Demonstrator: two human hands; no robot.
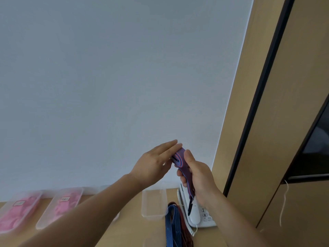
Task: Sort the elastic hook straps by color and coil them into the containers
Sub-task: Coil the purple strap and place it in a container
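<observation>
Raised in front of the wall, my right hand [197, 177] grips a purple-and-red elastic strap [183, 164], partly wound into a coil at its top. The strap's tail hangs down to a black hook [190, 209]. My left hand [156, 163] has its fingers straight and pressed flat against the coil's left side. On the desk below lie blue straps [171, 227] and dark red straps [185, 234] in a bundle. An empty clear container [154, 204] stands beside them. Two clear containers holding pink straps [17, 214] [62, 207] sit at the left.
A white desk phone [197, 216] with a cord lies right of the strap bundle on the wooden desk [130, 229]. A wooden cabinet [267, 139] with a dark panel rises at the right, with a white string [284, 204] hanging from it. A pale wall fills the background.
</observation>
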